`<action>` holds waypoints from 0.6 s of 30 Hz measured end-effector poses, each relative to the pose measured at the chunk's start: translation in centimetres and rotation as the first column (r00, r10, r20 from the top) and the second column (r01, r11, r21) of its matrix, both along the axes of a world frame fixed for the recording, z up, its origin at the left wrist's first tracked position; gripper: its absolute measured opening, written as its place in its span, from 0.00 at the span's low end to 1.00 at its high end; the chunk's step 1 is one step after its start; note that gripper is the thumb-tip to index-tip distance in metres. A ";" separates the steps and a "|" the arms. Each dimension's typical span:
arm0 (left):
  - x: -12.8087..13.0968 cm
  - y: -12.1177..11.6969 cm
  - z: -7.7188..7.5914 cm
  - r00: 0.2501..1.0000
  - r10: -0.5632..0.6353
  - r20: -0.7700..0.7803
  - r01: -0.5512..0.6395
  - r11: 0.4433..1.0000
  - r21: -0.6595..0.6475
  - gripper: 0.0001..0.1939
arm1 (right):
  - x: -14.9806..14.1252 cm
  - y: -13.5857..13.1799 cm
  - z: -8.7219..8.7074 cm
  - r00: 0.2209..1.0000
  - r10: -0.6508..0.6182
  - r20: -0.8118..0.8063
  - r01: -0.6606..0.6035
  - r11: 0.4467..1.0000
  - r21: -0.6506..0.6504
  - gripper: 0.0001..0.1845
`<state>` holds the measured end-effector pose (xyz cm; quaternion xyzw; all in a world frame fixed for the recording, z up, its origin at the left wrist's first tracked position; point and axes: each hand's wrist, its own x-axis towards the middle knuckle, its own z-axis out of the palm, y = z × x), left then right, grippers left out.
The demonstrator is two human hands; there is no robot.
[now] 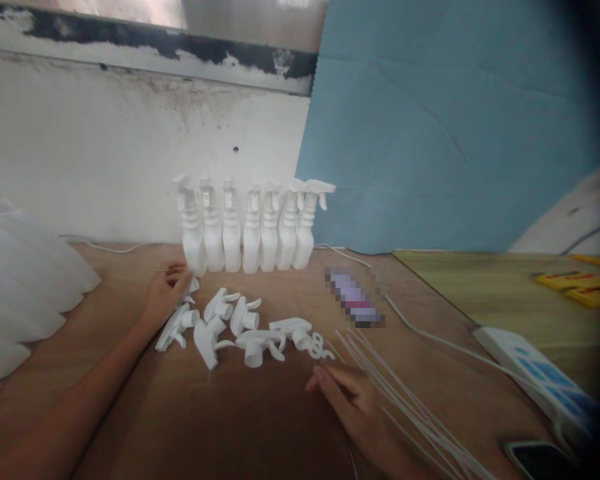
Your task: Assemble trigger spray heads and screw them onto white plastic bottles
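Several white spray bottles (253,227) with trigger heads stand in a row against the wall. In front of them several loose white trigger heads (233,327) lie scattered on the brown table (190,413). My left hand (167,290) reaches to the left end of the row, fingers curled next to the leftmost bottle and a loose trigger head; whether it grips anything is unclear. My right hand (357,403) rests flat on the table, fingers stretched out, beside a bundle of thin white tubes (405,400).
A stack of empty white bottles (20,287) lies at the left. A blue sheet (455,127) leans on the wall. A white cable (430,333) runs to a power strip (535,380). A phone (540,460) lies at the front right, yellow items (575,287) further back.
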<state>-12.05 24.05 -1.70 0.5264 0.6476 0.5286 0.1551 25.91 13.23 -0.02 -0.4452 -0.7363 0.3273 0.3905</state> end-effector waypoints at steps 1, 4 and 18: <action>0.0 -0.7 0.0 0.999 -0.029 -0.029 0.028 0.999 -0.029 0.24 | 0.2 0.2 0.0 0.999 -0.027 0.040 0.024 0.997 0.076 0.20; 0.1 -2.6 0.3 0.985 -0.117 -0.125 0.106 0.990 -0.095 0.24 | 1.1 1.2 -0.3 0.982 -0.103 0.161 0.051 0.954 0.296 0.11; -1.0 -2.7 -0.1 0.974 0.058 -0.220 -0.089 0.987 -0.136 0.21 | 0.4 1.6 -0.6 0.898 -0.145 0.416 -0.044 0.910 0.412 0.20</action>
